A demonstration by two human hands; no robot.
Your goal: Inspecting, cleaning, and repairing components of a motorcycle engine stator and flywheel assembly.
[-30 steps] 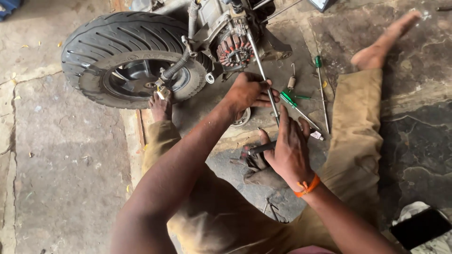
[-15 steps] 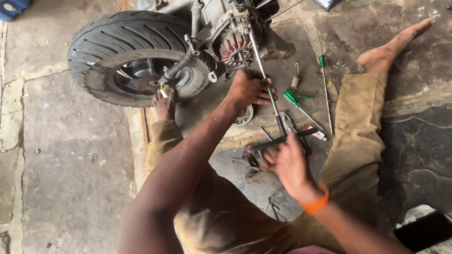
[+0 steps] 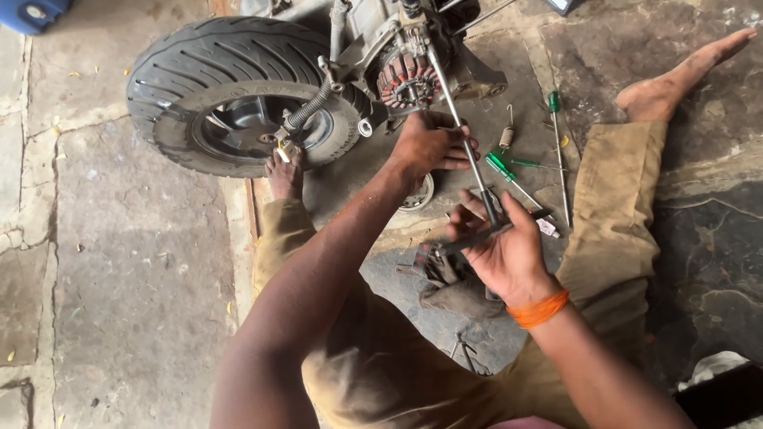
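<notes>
The right hand (image 3: 502, 253) closes its fingers on the T-handle wrench (image 3: 465, 151); the left hand (image 3: 429, 144) fingers wrap its shaft higher up. The wrench tip sits on the engine (image 3: 409, 75) beside the tyre (image 3: 214, 63). Green screwdrivers (image 3: 509, 171) lie on the floor nearby.

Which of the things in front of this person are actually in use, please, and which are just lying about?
In use:
long steel T-handle wrench
round copper-wound stator
left hand
right hand

Lying about:
green-handled screwdrivers
small coil spring
dark greasy rag
</notes>
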